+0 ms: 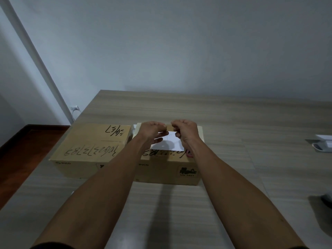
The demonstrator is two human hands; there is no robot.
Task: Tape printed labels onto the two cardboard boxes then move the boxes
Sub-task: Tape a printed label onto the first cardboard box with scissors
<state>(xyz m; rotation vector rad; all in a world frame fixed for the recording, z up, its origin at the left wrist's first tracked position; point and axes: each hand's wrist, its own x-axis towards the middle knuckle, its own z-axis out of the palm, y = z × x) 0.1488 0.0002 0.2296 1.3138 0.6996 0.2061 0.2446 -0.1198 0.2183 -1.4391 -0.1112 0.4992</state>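
My left hand [152, 131] and right hand [185, 131] pinch something unseen, probably tape, above the label [168, 145]; uneven lowering could skew it on the box [170, 169]

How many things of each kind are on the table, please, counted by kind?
Cardboard boxes: 2, the left box and the right box
White paper labels: 1, the label on the right box, between the left hand and the right hand
White objects at the table's right edge, kind unclear: 1
Total: 4
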